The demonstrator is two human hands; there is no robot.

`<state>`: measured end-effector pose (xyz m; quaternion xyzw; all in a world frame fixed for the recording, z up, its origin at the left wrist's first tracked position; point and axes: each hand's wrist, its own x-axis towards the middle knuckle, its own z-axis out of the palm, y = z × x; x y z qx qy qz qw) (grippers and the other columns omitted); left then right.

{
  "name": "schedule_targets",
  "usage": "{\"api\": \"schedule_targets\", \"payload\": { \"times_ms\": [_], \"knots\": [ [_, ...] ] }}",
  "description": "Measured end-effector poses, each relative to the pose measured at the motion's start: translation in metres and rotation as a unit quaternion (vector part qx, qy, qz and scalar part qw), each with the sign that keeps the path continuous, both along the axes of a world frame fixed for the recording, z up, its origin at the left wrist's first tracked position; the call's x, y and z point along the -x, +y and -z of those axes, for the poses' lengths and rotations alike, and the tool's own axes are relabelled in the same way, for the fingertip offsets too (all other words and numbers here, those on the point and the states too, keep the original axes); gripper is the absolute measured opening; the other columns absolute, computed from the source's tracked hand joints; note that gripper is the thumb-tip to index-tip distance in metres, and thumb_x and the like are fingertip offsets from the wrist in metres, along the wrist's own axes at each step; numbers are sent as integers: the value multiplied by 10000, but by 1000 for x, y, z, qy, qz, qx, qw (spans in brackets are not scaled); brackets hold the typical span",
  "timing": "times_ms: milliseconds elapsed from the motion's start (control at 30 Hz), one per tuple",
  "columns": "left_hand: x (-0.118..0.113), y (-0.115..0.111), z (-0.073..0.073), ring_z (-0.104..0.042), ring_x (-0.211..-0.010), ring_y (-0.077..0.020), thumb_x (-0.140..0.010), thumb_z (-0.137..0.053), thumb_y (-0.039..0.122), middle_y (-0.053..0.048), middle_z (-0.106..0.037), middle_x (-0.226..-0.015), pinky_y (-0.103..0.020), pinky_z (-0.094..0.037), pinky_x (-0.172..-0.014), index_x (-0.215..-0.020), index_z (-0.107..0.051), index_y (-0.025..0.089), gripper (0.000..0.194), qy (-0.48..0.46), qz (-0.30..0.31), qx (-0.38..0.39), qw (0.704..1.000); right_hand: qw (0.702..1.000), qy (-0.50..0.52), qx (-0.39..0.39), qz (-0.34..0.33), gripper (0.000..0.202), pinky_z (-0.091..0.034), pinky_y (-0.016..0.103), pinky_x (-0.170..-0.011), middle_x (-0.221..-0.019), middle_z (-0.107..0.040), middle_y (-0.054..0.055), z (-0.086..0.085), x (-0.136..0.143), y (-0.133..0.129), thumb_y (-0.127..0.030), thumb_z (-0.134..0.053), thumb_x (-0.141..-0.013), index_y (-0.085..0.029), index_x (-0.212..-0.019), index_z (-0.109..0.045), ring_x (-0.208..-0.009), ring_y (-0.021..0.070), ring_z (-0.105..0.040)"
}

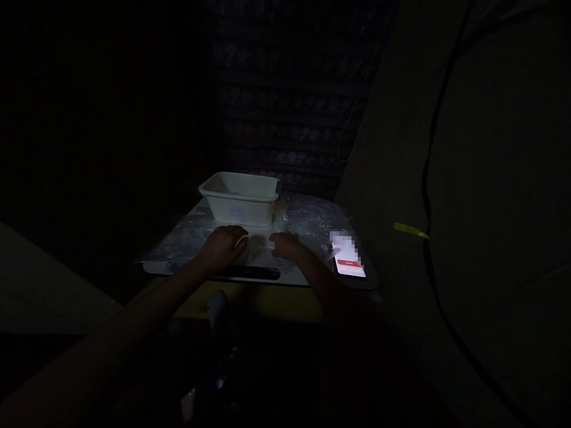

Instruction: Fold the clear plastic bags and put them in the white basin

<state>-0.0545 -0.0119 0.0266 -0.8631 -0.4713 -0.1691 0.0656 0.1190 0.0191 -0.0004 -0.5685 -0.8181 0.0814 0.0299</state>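
The scene is very dark. Over the white tabletop (285,274), my left hand (224,245) has its thumb and fingers curled, with a thin pale edge showing between them. My right hand (284,245) is a short way to the right, its fingers bent toward the left hand. Thin clear plastic (263,257) lies between and below the hands; whether the right fingers grip it is too dark to tell. Just behind the hands stands a cream plastic basin (243,209), with something pale and indistinct inside.
A lit phone (350,258) lies at the table's right side. Crumpled clear plastic (312,217) spreads behind it, and more lies at the left. A long dark object (250,273) rests along the front edge. A dark cable (426,196) with a yellow tag (408,230) hangs at the right.
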Motion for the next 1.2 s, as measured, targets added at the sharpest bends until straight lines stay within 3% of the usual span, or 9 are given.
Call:
{"api": "schedule_targets", "payload": {
  "times_ms": [167,300,367,467,533,600,800,1033,1200],
  "knots": [
    [4,11,-2,-519,-802,-186,-722,-292,312,-89,-573,-892,-287,-372,-724,-854,-554,123,349,-83,-43,36,995,995,40,86,-10,175,-345,326,-648,-776,-605,56,-7,6,4,-248,-546,-551,-173,-700,-598,-732,200,-528],
    [6,22,7,-521,-805,-196,-670,-360,342,-88,-586,-858,-304,-369,-739,-772,-565,131,311,-220,-74,114,966,977,173,125,-19,46,-333,226,-496,-505,-549,-7,-6,-2,4,-171,-537,-523,-141,-517,-571,-516,114,-489],
    [4,28,12,-526,-801,-202,-640,-398,375,-94,-591,-829,-319,-382,-724,-749,-553,125,313,-338,-89,192,917,949,284,132,-15,51,-304,193,-447,-413,-474,-45,-6,-9,5,-169,-535,-518,-136,-480,-542,-443,72,-431],
    [-3,31,17,-534,-801,-189,-644,-386,449,-105,-582,-844,-321,-410,-690,-784,-515,120,380,-515,-89,340,782,877,461,138,13,99,-268,176,-409,-385,-408,-71,-10,-19,3,-222,-532,-531,-134,-489,-512,-388,40,-359],
    [-9,30,17,-535,-806,-178,-672,-334,489,-114,-571,-874,-319,-416,-690,-795,-500,122,422,-567,-65,426,702,811,564,153,33,127,-263,174,-405,-412,-415,-69,-14,-23,0,-258,-528,-538,-136,-516,-500,-388,35,-357],
    [-18,27,14,-533,-811,-174,-695,-314,489,-115,-569,-885,-317,-413,-702,-790,-503,125,421,-574,-24,479,663,748,641,166,44,133,-279,174,-421,-452,-440,-60,-16,-25,-2,-267,-534,-534,-141,-542,-492,-415,39,-390],
    [-49,17,6,-543,-758,-155,-703,-406,340,-72,-590,-812,-292,-411,-685,-818,-516,133,261,-592,72,485,639,668,722,160,81,153,-341,197,-508,-474,-465,-57,-11,-25,-1,-244,-580,-491,-155,-561,-477,-487,68,-462],
    [-63,20,8,-467,-418,-72,-598,-505,183,29,-519,-495,-201,-373,-444,-648,-498,136,69,-643,-5,403,652,667,690,265,100,179,-327,210,-467,-390,-417,-64,-11,-24,-4,-285,-586,-511,-154,-517,-465,-434,77,-447],
    [-59,20,5,-500,-461,-96,-549,-569,243,10,-547,-528,-224,-384,-477,-641,-517,120,162,-631,-4,431,645,651,706,270,73,218,-304,199,-425,-381,-413,-76,-11,-22,-7,-245,-630,-453,-149,-490,-438,-383,54,-409]
  ]
}}
